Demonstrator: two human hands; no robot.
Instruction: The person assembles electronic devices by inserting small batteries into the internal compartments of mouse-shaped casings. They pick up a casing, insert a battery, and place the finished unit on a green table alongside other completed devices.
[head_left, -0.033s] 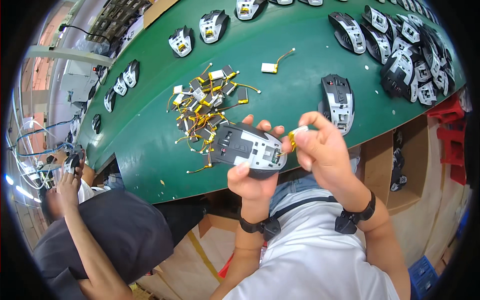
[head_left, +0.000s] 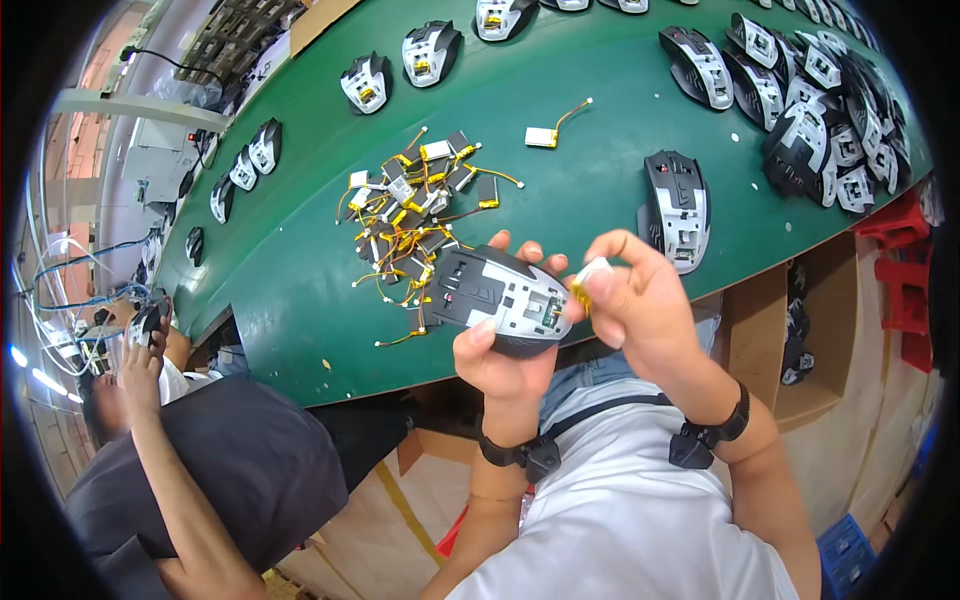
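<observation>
My left hand (head_left: 500,362) is closed around a black and silver computer mouse (head_left: 500,292), underside up, over the near edge of the green table. An open compartment with a small circuit part shows at the end nearest my right hand. Between thumb and fingertips of my right hand (head_left: 640,295), a small white battery (head_left: 593,270) with yellow tape is pinched just beside that compartment. My fingers hide part of the battery, and whether its wire is joined to the mouse I cannot tell. A heap of loose batteries with wires (head_left: 400,205) lies just beyond the mouse.
One battery (head_left: 541,136) lies apart on the green table (head_left: 590,195). Another mouse (head_left: 678,210) rests beyond my right hand, with a pile of mice (head_left: 800,135) at the far right. More mice line the far side. A co-worker's hand (head_left: 140,370) holds a mouse at the left.
My right hand has shifted very slightly, and the battery in it sits more upright against the fingertips. The mouse stays held in my left hand.
</observation>
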